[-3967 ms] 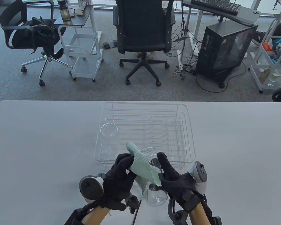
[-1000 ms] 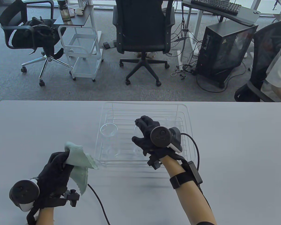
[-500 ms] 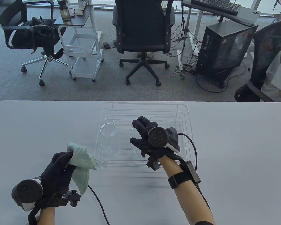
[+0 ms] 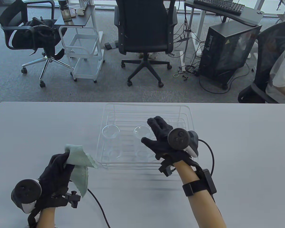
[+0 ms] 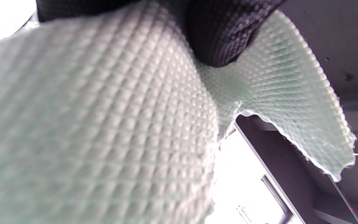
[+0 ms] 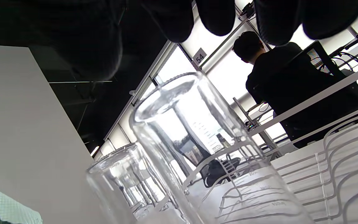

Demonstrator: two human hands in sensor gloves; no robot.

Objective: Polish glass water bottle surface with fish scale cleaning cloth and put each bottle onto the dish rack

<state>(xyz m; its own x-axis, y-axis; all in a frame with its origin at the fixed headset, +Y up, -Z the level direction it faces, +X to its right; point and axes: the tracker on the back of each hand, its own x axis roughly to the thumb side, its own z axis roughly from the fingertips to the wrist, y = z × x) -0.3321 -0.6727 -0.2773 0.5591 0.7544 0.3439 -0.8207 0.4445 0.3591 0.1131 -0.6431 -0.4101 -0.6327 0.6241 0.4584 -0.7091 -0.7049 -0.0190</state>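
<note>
Gripping the pale green fish scale cleaning cloth [image 4: 79,163] at lower left, my left hand [image 4: 55,177] curled round it. My right hand [image 4: 165,140] hovered open-fingered beside two upturned clear glass bottles [image 4: 142,142] in the white wire dish rack [image 4: 192,133]; only the right wrist view showed a seated person [image 6: 278,84] beyond.

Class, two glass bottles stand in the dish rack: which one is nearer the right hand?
The right-hand bottle, beside the right hand; the other bottle stands further left.

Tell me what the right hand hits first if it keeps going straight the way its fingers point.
Probably the far wall of the dish rack. The right hand points up-left over the rack, just right of the second bottle. Depth is unclear, so it might clear the rim.
</note>
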